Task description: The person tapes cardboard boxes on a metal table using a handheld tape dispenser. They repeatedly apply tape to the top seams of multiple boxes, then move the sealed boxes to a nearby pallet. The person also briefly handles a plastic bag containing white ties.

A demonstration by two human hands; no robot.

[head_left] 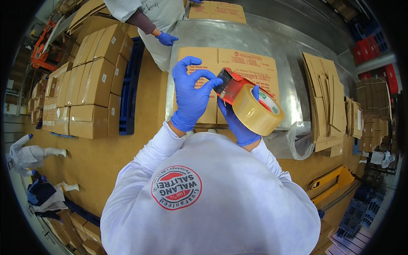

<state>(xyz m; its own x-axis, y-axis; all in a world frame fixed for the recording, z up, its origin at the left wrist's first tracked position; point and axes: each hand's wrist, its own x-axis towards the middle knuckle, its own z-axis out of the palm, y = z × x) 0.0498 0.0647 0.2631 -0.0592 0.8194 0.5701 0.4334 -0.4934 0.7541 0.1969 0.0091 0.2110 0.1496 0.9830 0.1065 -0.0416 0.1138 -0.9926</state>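
My right hand [238, 123], in a blue glove, grips a red tape dispenser [233, 86] loaded with a roll of tan packing tape [254, 113]. My left hand [192, 91], also gloved in blue, pinches the metal front end of the dispenser with thumb and fingertips. Both hands are held above a flattened brown cardboard box [248, 63] lying on a metal table [272, 40].
Stacks of folded cardboard [325, 102] stand at the table's right. A pallet of sealed boxes [95, 80] sits on a blue pallet at left. Another person's gloved hand [166, 39] rests at the table's far corner. A clear plastic bag [295, 140] hangs off the table edge.
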